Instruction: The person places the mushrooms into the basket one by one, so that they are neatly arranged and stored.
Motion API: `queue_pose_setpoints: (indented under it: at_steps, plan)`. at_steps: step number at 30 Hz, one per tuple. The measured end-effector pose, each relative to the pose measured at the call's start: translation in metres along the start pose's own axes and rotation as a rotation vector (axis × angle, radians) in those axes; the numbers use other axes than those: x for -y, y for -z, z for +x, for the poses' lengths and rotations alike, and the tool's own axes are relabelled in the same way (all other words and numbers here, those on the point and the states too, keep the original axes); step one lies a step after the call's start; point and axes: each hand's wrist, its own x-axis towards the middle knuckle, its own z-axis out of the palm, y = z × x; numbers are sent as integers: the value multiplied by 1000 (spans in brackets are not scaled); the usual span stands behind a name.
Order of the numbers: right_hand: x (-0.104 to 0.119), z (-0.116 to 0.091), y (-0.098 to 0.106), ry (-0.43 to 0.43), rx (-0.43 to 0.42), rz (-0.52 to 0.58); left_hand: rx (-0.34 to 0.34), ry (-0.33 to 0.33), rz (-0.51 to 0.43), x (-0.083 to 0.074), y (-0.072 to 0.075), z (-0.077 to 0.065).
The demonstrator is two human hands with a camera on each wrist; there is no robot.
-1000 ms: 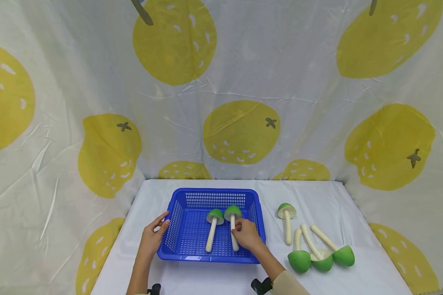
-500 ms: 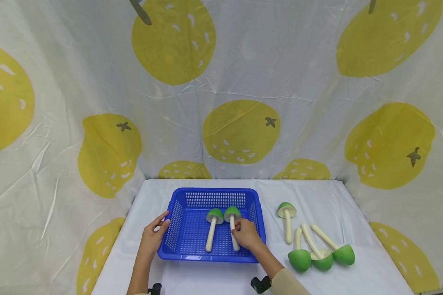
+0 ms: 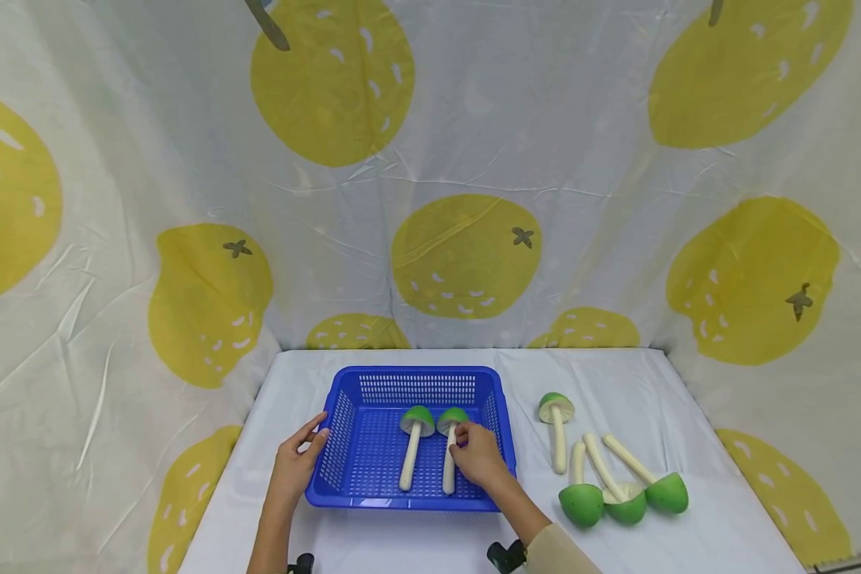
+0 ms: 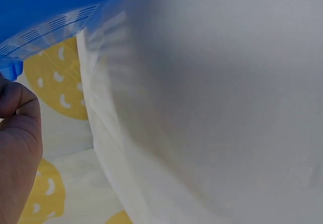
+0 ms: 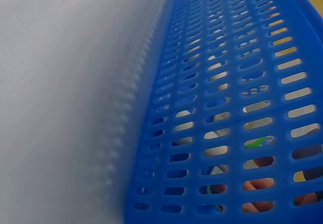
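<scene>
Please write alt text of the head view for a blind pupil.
A person's right hand holds a green-capped mushroom in a blue basket, beside a second mushroom. The left hand touches the basket's left side. Four more mushrooms lie on the white cloth to the right, before a lemon-print backdrop.

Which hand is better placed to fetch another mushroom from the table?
Probably the right hand: it's nearer the four mushrooms on the table, though it must first release the mushroom it pinches in the basket. The left hand is at the basket's left side.
</scene>
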Motion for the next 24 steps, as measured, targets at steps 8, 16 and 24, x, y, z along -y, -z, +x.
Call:
queue_pose_setpoints:
  at_steps: [8, 16, 24]
  plan:
    - [0, -1, 2, 68, -36, 64, 0, -23, 7, -1, 1, 0]
    - [5, -6, 11, 101, -14, 92, -16, -13, 18, 1, 2, -1]
    - [9, -7, 33, 132, -36, 141, -7, -35, 26, 0, 2, 0]
